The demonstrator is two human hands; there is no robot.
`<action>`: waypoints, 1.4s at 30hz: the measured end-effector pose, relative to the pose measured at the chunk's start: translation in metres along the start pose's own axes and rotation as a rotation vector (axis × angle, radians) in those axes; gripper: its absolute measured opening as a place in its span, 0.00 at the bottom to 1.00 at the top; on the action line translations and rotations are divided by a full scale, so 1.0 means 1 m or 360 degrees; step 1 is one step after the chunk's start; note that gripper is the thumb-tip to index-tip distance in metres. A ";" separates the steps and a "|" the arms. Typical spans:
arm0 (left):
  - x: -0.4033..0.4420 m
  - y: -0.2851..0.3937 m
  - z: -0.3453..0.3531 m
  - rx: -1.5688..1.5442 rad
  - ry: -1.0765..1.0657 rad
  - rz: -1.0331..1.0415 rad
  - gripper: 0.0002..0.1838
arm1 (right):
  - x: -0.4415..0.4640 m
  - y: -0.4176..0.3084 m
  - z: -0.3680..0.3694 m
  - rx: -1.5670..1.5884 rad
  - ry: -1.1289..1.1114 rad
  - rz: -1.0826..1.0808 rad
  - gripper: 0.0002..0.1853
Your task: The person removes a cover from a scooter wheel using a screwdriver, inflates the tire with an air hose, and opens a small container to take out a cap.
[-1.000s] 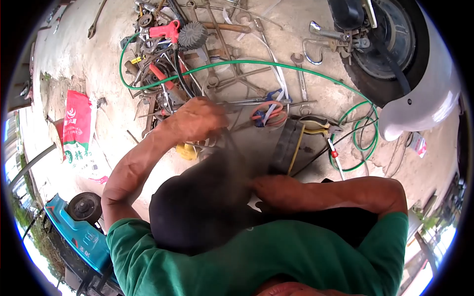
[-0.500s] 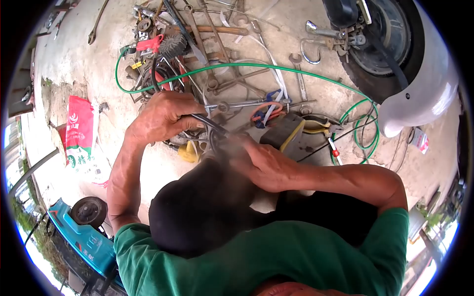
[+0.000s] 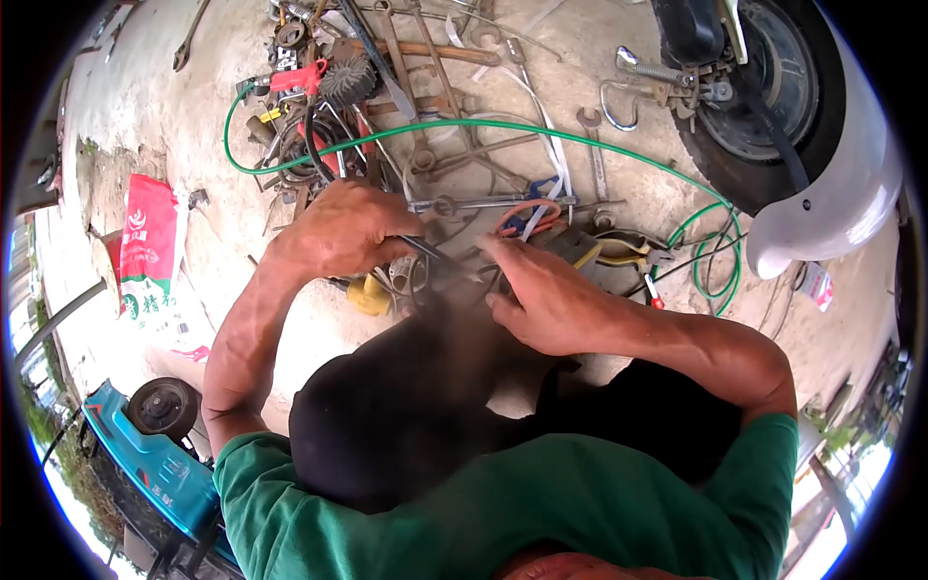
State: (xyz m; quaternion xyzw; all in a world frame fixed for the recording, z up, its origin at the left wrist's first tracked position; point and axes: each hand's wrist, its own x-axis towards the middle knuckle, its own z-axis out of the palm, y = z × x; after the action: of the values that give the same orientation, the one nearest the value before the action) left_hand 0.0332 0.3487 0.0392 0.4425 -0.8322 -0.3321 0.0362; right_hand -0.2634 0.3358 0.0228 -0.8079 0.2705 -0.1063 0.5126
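A length of black rubber tube (image 3: 432,249) runs out of my left hand (image 3: 350,232), whose fingers and thumb are closed round it. Its far part slants down toward the right and blurs behind a hazy smear above my dark trouser leg. My right hand (image 3: 556,298) is to the right of the tube, fingers stretched forward and thumb apart from them. Something dark shows in the gap between that thumb and the fingers; whether it touches the hand is unclear. Beyond my hands lie a ratchet-like wrench (image 3: 464,204) and orange-handled pliers or scissors (image 3: 530,217).
A green hose (image 3: 464,123) arcs across the floor over wrenches and a hammer (image 3: 416,50). A red air gun (image 3: 300,77) lies at the back left. A scooter wheel (image 3: 754,97) stands at the right. A red and white bag (image 3: 150,251) and a turquoise machine (image 3: 155,464) are at the left.
My right hand has moved up and right, away from the tube end, and its fingers have spread. My left hand keeps hold of the tube. The whole view has shifted slightly.
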 end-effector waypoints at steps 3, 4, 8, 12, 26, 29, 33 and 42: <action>-0.002 0.008 -0.009 -0.0041 -0.0008 -0.0036 0.11 | 0.014 0.014 0.002 0.0016 -0.0552 0.0154 0.16; -0.001 0.009 -0.010 -0.0065 -0.0001 -0.0003 0.12 | 0.014 0.020 0.001 -0.0009 -0.0621 0.0203 0.16; 0.000 0.010 -0.006 -0.0237 -0.0076 -0.0130 0.11 | 0.014 0.011 -0.024 -0.0027 -0.0401 0.0331 0.11; 0.018 0.016 0.008 0.0026 -0.0223 -0.0205 0.12 | 0.000 0.024 -0.010 -0.0239 -0.0130 0.0207 0.11; 0.039 -0.010 0.026 0.0175 0.0212 -0.0386 0.15 | -0.027 0.076 -0.050 0.0636 -0.0305 0.0862 0.23; 0.045 -0.002 0.011 0.0142 0.0375 -0.0369 0.15 | -0.061 0.159 -0.075 0.1116 0.0211 0.1453 0.25; 0.069 0.019 -0.019 0.0066 0.0158 -0.0281 0.14 | -0.077 0.199 -0.119 0.0872 0.0927 0.1563 0.33; 0.169 0.081 -0.043 0.0239 -0.0492 -0.0022 0.15 | -0.095 0.279 -0.164 -0.0248 0.1346 0.0766 0.31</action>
State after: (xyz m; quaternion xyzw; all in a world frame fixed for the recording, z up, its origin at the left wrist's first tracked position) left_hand -0.1118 0.2289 0.0807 0.3932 -0.8474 -0.3332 -0.1276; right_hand -0.5076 0.1694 -0.1403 -0.6445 0.6410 -0.2831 0.3060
